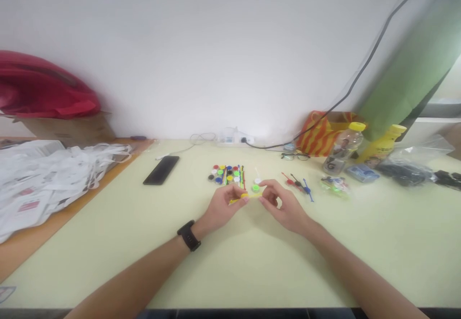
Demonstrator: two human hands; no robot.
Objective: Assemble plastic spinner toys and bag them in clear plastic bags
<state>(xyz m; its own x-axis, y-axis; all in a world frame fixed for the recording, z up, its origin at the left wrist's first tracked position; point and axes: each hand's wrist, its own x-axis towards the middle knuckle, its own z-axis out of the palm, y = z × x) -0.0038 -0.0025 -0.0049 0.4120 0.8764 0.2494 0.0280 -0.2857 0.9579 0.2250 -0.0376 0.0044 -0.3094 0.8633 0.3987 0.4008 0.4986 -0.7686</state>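
Note:
Between my two hands, just above the table, is a thin yellow stick [255, 195] with a round yellow piece on it. My left hand [225, 207] pinches it near the round piece, which its fingers partly cover. The other end is between the thumb and fingertips of my right hand [284, 207]. Right behind lie a green round piece [256, 188] and a white stick with a round piece [257, 180]. Further left is a cluster of small coloured round pots [220, 172] with thin coloured sticks beside them. Red, black and blue sticks with round middles [298, 184] lie beyond my right hand.
A black phone [161, 170] lies at left, near white bags [32, 189]. Along the back are a power strip [232, 139], glasses [295, 156] and a striped bag [313, 134]. Bottles [344, 148] and plastic packets [334, 186] stand or lie at right.

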